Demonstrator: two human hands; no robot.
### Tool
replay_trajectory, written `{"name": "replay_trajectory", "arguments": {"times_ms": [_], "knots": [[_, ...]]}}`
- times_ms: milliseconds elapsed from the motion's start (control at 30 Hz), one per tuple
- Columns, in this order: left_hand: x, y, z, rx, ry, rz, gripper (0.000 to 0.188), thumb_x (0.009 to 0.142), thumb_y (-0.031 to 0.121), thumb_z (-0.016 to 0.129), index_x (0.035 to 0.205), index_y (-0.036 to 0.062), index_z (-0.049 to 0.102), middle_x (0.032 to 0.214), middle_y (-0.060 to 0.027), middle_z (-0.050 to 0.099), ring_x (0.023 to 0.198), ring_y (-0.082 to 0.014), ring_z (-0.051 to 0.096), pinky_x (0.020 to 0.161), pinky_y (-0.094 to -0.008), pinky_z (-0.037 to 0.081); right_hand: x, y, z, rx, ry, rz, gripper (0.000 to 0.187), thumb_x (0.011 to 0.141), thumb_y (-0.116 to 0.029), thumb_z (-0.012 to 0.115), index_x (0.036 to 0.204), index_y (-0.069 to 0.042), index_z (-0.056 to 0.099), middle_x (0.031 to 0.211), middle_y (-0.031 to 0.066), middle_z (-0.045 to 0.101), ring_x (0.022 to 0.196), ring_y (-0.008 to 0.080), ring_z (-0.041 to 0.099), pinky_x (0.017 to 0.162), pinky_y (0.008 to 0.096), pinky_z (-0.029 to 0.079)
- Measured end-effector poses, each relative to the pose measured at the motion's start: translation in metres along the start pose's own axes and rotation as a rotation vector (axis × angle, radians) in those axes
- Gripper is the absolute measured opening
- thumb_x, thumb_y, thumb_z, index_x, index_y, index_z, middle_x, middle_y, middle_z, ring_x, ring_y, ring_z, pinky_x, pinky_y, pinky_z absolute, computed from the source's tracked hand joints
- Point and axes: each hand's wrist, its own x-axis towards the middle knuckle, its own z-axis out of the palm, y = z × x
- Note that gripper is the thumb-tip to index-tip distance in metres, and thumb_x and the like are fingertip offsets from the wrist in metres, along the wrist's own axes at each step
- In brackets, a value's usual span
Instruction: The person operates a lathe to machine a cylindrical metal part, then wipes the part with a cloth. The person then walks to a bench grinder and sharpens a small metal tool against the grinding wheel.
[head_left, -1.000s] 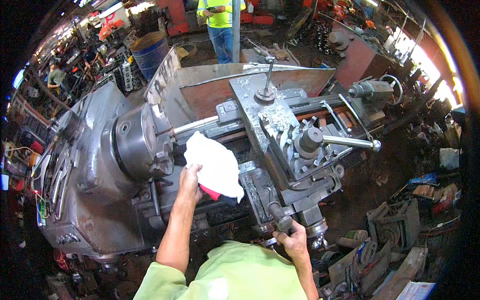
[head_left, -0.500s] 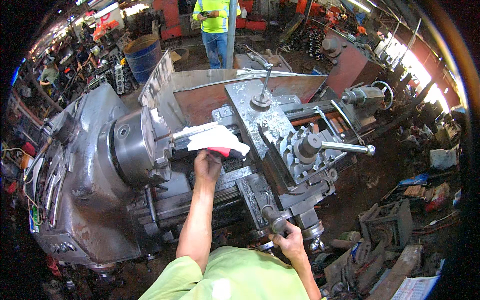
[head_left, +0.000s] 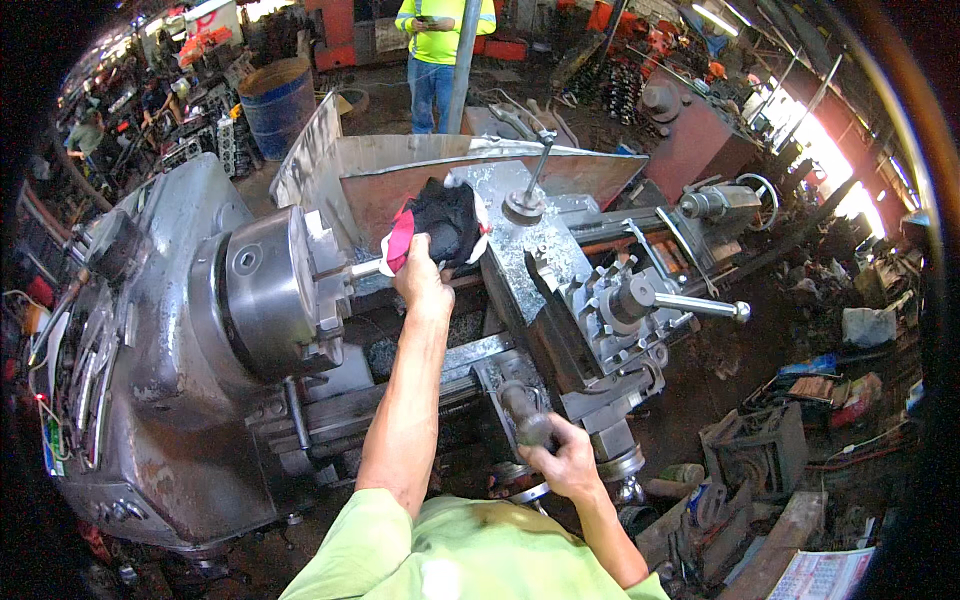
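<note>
In my left hand [head_left: 424, 282] is a bunched black, red and white cloth [head_left: 445, 220], pinched at its lower side. It sits at the right end of a thin bright rod [head_left: 366, 268], which sticks out of the lathe chuck [head_left: 280, 290]. The cloth hides the rod's end. Lower down, my right hand [head_left: 566, 460] is closed round the rounded end of a dark lever handle [head_left: 522, 410] on the lathe carriage. Right of the cloth stands the tool post [head_left: 630, 300] with its long bright lever [head_left: 700, 304].
Metal chips lie on the cross slide [head_left: 510, 215], which carries an upright crank handle [head_left: 542, 165]. The tailstock [head_left: 720, 203] is at the far right of the bed. Behind the splash guard [head_left: 400, 160] stand a person in a yellow top [head_left: 436, 45] and a blue drum [head_left: 280, 110]. Scrap parts crowd the right.
My left hand has risen with the cloth, which has turned from showing its white side to its black one. The lever handle has tilted leftward and my right hand has shifted slightly left.
</note>
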Motion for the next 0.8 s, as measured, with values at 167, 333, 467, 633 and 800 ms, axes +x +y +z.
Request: {"name": "replay_trajectory", "arguments": {"times_ms": [167, 333, 467, 633, 800], "knots": [[0.011, 0.002, -0.005, -0.157, -0.187, -0.14, 0.033, 0.081, 0.018, 0.068, 0.109, 0.0052, 0.06, 0.108, -0.0111, 0.063, 0.095, -0.0248, 0.065, 0.079, -0.0438, 0.056, 0.078, -0.044, 0.029, 0.051, 0.077, -0.192, 0.023, 0.082, -0.012, 0.067, 0.101, -0.001, 0.061, 0.072, 0.0123, 0.062, 0.062, 0.0156, 0.058, 0.061, 0.0316, 0.048], [0.022, -0.001, -0.011, -0.302, -0.398, -0.283, 0.029, 0.087, 0.026, 0.06, 0.108, 0.0067, 0.06, 0.098, -0.0096, 0.067, 0.086, -0.0269, 0.066, 0.081, -0.0424, 0.055, 0.167, -0.056, 0.053, 0.04, 0.142, -0.233, 0.032, 0.093, -0.03, 0.06, 0.106, -0.001, 0.059, 0.079, 0.0193, 0.065, 0.072, 0.025, 0.064, 0.069, 0.0385, 0.05], [0.016, -0.002, -0.013, -0.25, -0.429, -0.218, 0.043, 0.091, 0.043, 0.055, 0.107, 0.0046, 0.065, 0.097, -0.011, 0.07, 0.082, -0.0288, 0.067, 0.078, -0.0404, 0.055, 0.199, -0.051, 0.063, -0.018, 0.143, -0.197, 0.035, 0.095, -0.033, 0.057, 0.107, 0.0, 0.06, 0.081, 0.0147, 0.063, 0.075, 0.0208, 0.06, 0.069, 0.0353, 0.047], [0.01, -0.003, -0.013, -0.34, -0.445, -0.262, 0.044, 0.094, 0.042, 0.054, 0.116, 0.0043, 0.061, 0.109, -0.0134, 0.067, 0.1, -0.0307, 0.064, 0.09, -0.0432, 0.052, 0.198, -0.072, 0.044, -0.061, 0.093, -0.188, 0.033, 0.095, -0.032, 0.06, 0.107, -0.001, 0.061, 0.078, 0.0112, 0.061, 0.07, 0.0181, 0.056, 0.064, 0.0331, 0.044], [0.017, -0.006, -0.01, -0.572, -0.573, -0.314, 0.041, 0.094, 0.032, 0.057, 0.126, 0.0059, 0.054, 0.123, -0.011, 0.061, 0.115, -0.0289, 0.057, 0.105, -0.0476, 0.041, 0.179, -0.08, 0.051, 0.163, 0.336, -0.569, 0.028, 0.097, -0.022, 0.056, 0.116, -0.001, 0.058, 0.069, 0.0, 0.056, 0.055, 0.0073, 0.047, 0.05, 0.0253, 0.039]]}}
